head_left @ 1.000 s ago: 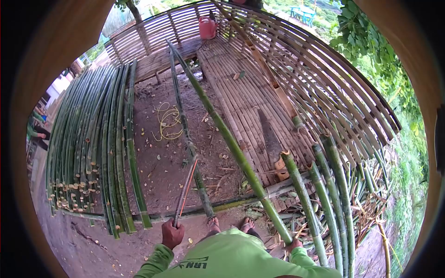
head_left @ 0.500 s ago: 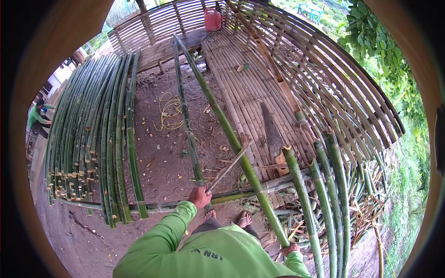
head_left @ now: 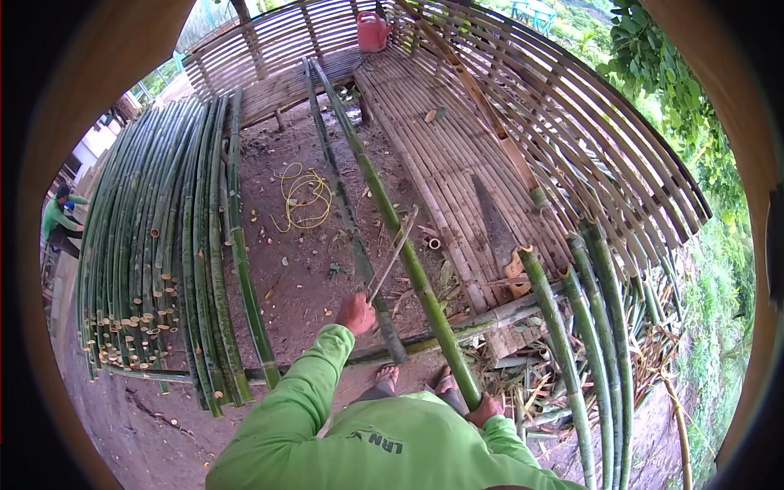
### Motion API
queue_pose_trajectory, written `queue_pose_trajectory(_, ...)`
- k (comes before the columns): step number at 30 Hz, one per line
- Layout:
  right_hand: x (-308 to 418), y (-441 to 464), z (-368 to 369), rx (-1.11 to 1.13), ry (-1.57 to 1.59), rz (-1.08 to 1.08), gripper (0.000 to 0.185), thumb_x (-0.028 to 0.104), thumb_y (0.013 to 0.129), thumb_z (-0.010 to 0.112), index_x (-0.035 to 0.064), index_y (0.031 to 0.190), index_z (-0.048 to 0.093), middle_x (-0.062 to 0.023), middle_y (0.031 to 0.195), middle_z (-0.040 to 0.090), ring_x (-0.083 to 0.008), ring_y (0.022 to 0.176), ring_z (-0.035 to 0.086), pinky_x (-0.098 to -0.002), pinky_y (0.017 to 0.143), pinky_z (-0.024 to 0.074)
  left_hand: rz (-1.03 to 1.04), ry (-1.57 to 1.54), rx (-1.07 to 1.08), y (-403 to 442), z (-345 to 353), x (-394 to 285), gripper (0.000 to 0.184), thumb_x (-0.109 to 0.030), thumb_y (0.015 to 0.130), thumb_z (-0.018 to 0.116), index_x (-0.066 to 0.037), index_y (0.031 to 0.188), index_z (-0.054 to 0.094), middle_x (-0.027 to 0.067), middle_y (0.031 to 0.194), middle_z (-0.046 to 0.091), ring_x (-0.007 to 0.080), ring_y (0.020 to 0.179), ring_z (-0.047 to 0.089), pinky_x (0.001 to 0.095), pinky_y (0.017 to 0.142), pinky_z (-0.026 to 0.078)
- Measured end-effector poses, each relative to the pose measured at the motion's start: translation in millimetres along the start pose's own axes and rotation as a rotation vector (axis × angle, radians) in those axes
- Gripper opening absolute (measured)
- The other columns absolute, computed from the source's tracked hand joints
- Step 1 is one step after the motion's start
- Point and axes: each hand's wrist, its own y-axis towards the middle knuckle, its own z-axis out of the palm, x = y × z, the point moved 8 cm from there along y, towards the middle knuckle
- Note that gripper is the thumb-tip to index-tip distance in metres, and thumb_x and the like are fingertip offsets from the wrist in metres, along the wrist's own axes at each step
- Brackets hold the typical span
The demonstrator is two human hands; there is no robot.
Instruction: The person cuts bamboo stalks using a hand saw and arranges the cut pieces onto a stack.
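Note:
My left hand [head_left: 357, 314] is closed around the lower end of a thin brownish stick [head_left: 395, 255], which points up and to the right, its upper part crossing in front of a green bamboo pole [head_left: 402, 233]. The near end of that same pole is gripped by my right hand [head_left: 487, 410], close to my body. Just right of my left hand lies a second, darker bamboo pole [head_left: 357, 245], its near end resting on a crosswise pole [head_left: 425, 343]. Both long poles reach away to the far bamboo bench.
Many cut poles [head_left: 139, 237] are stacked at left, with a person [head_left: 61, 220] beyond. Yellow cord [head_left: 306, 200] lies on the dirt. A slatted bamboo bench [head_left: 433, 155] stands at right, bearing a red container [head_left: 372, 33]. Several upright-leaning poles [head_left: 563, 351] and bamboo scraps [head_left: 531, 380] are near my right.
My right hand and the pole's near end have shifted left and up in view. My left hand has risen with the stick, now apart from the darker pole's near end.

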Motion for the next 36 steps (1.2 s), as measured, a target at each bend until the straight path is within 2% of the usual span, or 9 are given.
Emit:
queue_pose_trajectory(6,64,23,56,0.074,0.064,-0.039,0.072,0.037,0.052,0.081,-0.0015,0.108,0.058,-0.0244,0.098,0.066,-0.0369,0.095,0.064,-0.0415,0.086,0.0511,-0.064,0.102,0.072,26,-44,44,0.019,-0.013,0.076,0.062,0.001,0.089,0.064,0.0270,0.084,0.064,0.0441,0.082,0.063,0.0486,0.073,0.052)
queue_pose_trajectory(9,80,31,71,-0.007,0.023,-0.090,0.074,0.038,0.054,0.081,-0.0012,0.113,0.059,-0.0236,0.100,0.066,-0.0357,0.093,0.065,-0.0410,0.085,0.0526,-0.080,-0.065,0.051,40,-35,94,0.018,-0.013,0.077,0.062,0.000,0.087,0.064,0.0268,0.084,0.064,0.0442,0.081,0.063,0.0481,0.070,0.051)
queue_pose_trajectory(11,75,32,80,-0.022,0.075,-0.022,0.062,0.032,0.057,0.079,0.0012,0.107,0.062,-0.0241,0.098,0.066,-0.0354,0.092,0.065,-0.0415,0.084,0.0529,-0.100,-0.046,0.000,35,-45,94,0.014,-0.012,0.079,0.060,-0.001,0.086,0.063,0.0261,0.081,0.064,0.0437,0.078,0.063,0.0465,0.065,0.050)
queue_pose_trajectory(14,83,19,66,-0.071,0.090,0.099,0.053,0.026,0.059,0.076,0.0039,0.105,0.062,-0.0223,0.098,0.066,-0.0357,0.096,0.064,-0.0414,0.086,0.0515,0.061,-0.243,0.030,11,-55,84,0.015,-0.013,0.080,0.060,-0.003,0.073,0.053,0.0145,0.060,0.056,0.0294,0.054,0.056,0.0406,0.053,0.045)
queue_pose_trajectory(17,93,14,58,-0.002,0.069,0.126,0.057,0.026,0.059,0.074,0.0048,0.110,0.059,-0.0213,0.099,0.066,-0.0363,0.098,0.063,-0.0407,0.090,0.0499,0.164,-0.134,0.090,-48,-63,75,0.020,-0.014,0.080,0.061,-0.004,0.069,0.048,0.0088,0.055,0.048,0.0209,0.048,0.047,0.0377,0.049,0.041)
queue_pose_trajectory(19,92,15,61,0.021,0.076,0.154,0.053,0.026,0.060,0.072,0.0058,0.108,0.062,-0.0212,0.099,0.067,-0.0354,0.098,0.064,-0.0412,0.089,0.0505,0.182,-0.143,0.196,-103,-68,65,0.021,-0.014,0.080,0.061,-0.005,0.068,0.046,0.0073,0.055,0.047,0.0201,0.048,0.046,0.0366,0.048,0.039)
queue_pose_trajectory(25,93,12,68,0.077,0.075,0.180,0.048,0.025,0.063,0.070,0.0065,0.107,0.064,-0.0193,0.103,0.067,-0.0332,0.100,0.064,-0.0408,0.089,0.0510,0.284,-0.171,0.415,-211,-51,53,0.018,-0.013,0.079,0.060,-0.005,0.068,0.047,0.0104,0.051,0.046,0.0265,0.043,0.048,0.0383,0.046,0.040)
queue_pose_trajectory(30,96,7,88,0.095,0.125,0.148,0.047,0.026,0.064,0.070,0.0072,0.106,0.065,-0.0182,0.105,0.066,-0.0327,0.100,0.064,-0.0410,0.088,0.0514,0.287,0.001,0.521,-206,-32,57,0.024,-0.020,0.077,0.066,-0.005,0.068,0.049,0.0107,0.056,0.051,0.0303,0.052,0.051,0.0423,0.055,0.041)
queue_pose_trajectory(36,105,-9,77,0.065,0.130,0.154,0.045,0.028,0.066,0.070,0.0093,0.107,0.064,-0.0164,0.103,0.067,-0.0319,0.099,0.065,-0.0420,0.086,0.0519,0.443,0.031,0.455,-188,-26,46,0.019,-0.018,0.078,0.064,-0.004,0.070,0.053,0.0141,0.055,0.054,0.0332,0.049,0.055,0.0421,0.049,0.043)
